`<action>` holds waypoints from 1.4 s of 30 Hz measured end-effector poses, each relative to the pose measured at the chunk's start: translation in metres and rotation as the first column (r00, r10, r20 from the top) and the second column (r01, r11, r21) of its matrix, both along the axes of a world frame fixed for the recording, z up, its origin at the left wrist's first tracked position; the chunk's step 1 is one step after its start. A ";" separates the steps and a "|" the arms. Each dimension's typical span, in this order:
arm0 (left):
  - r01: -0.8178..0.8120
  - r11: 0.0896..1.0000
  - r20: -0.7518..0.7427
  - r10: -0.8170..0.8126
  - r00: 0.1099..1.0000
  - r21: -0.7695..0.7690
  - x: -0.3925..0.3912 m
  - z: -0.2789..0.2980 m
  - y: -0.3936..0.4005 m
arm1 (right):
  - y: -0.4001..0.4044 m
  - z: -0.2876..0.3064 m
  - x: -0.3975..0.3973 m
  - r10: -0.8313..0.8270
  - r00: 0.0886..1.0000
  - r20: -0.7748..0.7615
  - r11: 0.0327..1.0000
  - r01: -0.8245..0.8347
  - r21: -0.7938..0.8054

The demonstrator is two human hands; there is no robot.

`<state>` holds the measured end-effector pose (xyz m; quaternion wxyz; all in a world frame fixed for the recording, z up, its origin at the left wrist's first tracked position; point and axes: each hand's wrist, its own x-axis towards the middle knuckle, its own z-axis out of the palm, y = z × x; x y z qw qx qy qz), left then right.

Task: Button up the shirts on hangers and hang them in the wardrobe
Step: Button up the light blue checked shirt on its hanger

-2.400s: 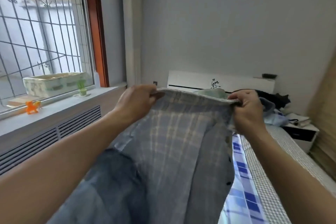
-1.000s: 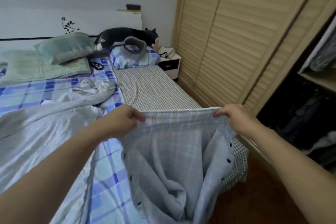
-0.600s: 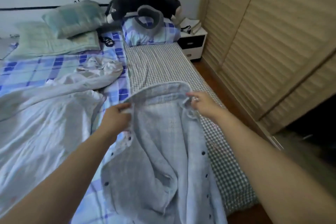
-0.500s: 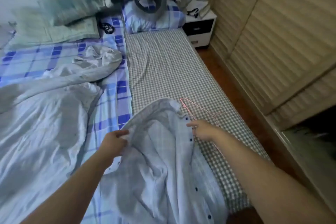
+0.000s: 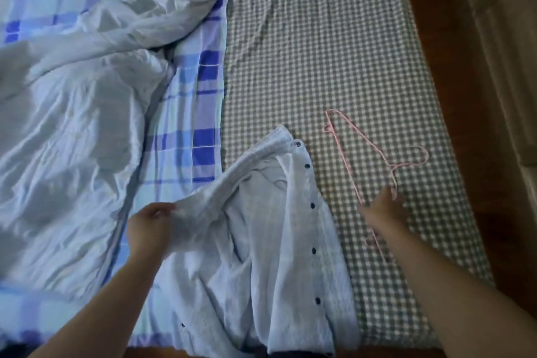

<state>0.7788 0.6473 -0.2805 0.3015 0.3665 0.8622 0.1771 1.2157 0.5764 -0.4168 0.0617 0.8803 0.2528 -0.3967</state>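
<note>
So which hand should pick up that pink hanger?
The right hand: it already rests on the pink wire hanger on the checked sheet, while the left hand grips the shirt.

Both bare arms are reaching forward and down from the bottom of the view. The left hand (image 5: 149, 227) is pinching a fold of the shirt (image 5: 261, 241) with curled fingers, lifting it a little. The right hand (image 5: 383, 211) is lying lower with fingers spread out, touching the hanger (image 5: 374, 160). The two hands are well apart.
</note>
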 end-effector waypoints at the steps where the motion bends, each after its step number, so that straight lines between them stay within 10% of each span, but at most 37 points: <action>1: -0.070 0.990 0.038 0.065 0.997 0.122 0.002 0.005 0.011 | 0.007 -0.008 -0.002 -0.017 1.000 0.003 1.000 0.017 -0.018; 5: -0.231 0.878 0.320 0.094 0.943 0.420 -0.021 0.015 0.062 | 0.020 -0.028 -0.014 0.024 0.992 0.120 1.000 -0.026 0.008; 9: 0.290 0.957 -0.014 -0.291 0.957 -0.028 -0.049 -0.015 0.070 | 0.020 -0.017 -0.024 -0.091 0.984 0.151 0.980 0.062 0.187; 15: -0.135 0.910 0.195 0.226 0.954 -0.391 -0.095 -0.075 0.077 | -0.018 0.024 -0.084 0.130 0.970 0.204 0.862 -0.212 0.461; 23: 0.284 0.841 0.091 -0.273 0.958 -0.461 -0.127 -0.116 0.022 | -0.084 0.046 -0.132 0.534 0.791 0.299 0.623 -0.607 0.493; 27: 0.227 0.945 -0.101 -0.256 0.961 -0.235 -0.102 -0.062 0.019 | -0.083 0.055 -0.143 0.603 0.730 0.323 0.550 -0.673 0.494; 33: 0.329 0.937 0.011 -0.332 0.943 0.116 -0.068 0.050 0.037 | -0.056 0.093 -0.154 0.592 0.680 0.433 0.429 -0.720 0.546; 40: 0.671 0.739 -0.334 -0.646 0.686 -0.052 -0.048 0.129 0.024 | -0.047 0.133 -0.118 0.500 0.661 0.559 0.349 -0.745 0.569; 42: 0.613 0.788 -0.273 -0.604 0.749 -0.061 -0.044 0.145 0.026 | -0.048 0.141 -0.107 0.484 0.666 0.568 0.356 -0.743 0.567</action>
